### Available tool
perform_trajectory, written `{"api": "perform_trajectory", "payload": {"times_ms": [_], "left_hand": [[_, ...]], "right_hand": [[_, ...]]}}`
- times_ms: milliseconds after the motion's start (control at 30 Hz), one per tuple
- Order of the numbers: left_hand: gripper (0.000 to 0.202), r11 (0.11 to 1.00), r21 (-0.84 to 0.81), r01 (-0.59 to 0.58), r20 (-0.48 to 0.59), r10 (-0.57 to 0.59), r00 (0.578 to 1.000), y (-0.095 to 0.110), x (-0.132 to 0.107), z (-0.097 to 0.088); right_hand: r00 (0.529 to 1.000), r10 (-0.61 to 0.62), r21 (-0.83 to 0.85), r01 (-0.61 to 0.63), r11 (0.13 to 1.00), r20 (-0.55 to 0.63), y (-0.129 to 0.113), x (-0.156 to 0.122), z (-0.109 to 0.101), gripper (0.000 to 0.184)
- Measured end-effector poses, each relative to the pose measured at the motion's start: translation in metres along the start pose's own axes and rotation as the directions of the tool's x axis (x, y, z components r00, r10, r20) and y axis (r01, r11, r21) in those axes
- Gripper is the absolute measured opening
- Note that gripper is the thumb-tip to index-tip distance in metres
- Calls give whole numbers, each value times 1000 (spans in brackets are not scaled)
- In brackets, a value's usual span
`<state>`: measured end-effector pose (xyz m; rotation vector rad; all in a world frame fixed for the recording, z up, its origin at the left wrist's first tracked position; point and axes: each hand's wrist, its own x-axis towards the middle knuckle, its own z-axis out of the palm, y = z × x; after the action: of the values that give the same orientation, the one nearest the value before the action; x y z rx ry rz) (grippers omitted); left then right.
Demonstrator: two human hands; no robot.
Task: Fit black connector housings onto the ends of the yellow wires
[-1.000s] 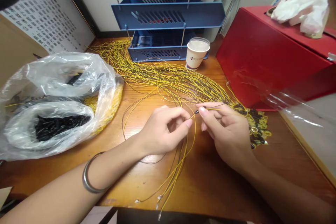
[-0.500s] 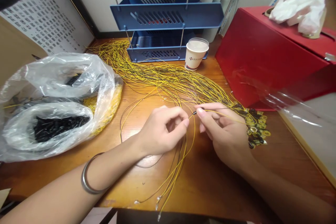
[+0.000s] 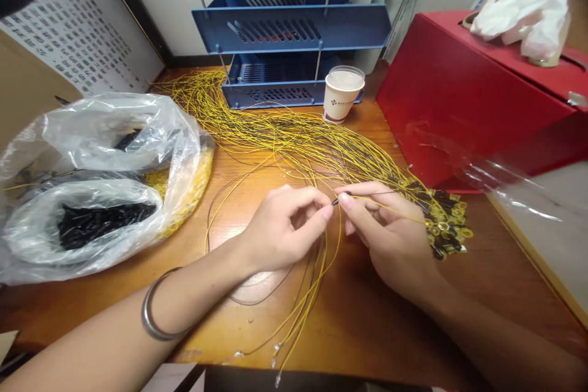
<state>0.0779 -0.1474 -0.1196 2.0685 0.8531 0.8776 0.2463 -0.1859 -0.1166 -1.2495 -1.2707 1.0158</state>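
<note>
Nearest, before the small glossy black tubular sleeve, showing clear-tipped thin yellow-and-black wires on the brown wooden bench, perhaps left to do. Pinching that sleeve between the clamped fingertips of left hand and right hand, apparently midway through one piece. Seemingly well advanced, with black tubes remaining in the crinkled clear plastic bag left of the sleeve, judging by heaped black-and-yellow ends at its right and the long wire bundle beyond.
</note>
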Motion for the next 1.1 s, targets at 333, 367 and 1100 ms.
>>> {"api": "perform_trajectory", "payload": {"times_ms": [333,367,1100], "left_hand": [[22,1000,8,-9,-6,9,1000,-1,0,0],[22,1000,9,-7,-6,7,1000,-1,0,-1],[21,1000,-3,-3,-5,3,1000,-1,1,1]], "right_hand": [[995,-56,-101,49,994,-77,-1,-2,-2,6],[997,-48,-106,42,994,-61,-1,-2,-2,8],[1000,20,-119,-17,993,23,-4,1,-4,11]]}}
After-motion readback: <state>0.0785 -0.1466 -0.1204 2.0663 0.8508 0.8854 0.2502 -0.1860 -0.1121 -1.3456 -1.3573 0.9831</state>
